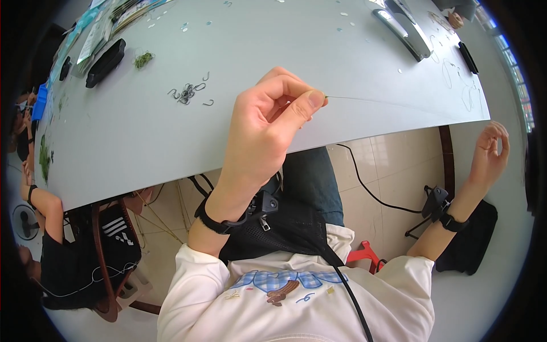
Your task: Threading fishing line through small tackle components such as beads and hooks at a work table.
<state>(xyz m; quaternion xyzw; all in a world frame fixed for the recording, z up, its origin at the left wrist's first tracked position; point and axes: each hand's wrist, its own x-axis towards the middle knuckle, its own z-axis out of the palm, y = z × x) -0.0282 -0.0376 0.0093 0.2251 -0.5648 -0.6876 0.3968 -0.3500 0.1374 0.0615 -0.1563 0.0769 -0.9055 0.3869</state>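
In left grip [268,117], thin line [347,98], extending rightward

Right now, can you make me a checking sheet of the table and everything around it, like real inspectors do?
Surface: pale grey table, scattered with small pale flecks.
Job's things: thin line, stretching rightward from the left hand; a loose pile of dark hooks on the table.
Clutter: green tangle, black tray, stapler-like tool.
Hands: left hand pinches the line between thumb and finger; right hand is raised past the table's right end, fingers curled, its grip on the line too faint to tell.
Cables: black cable over the tiled floor.
Surroundings: person in a black shirt at left; red stool below.
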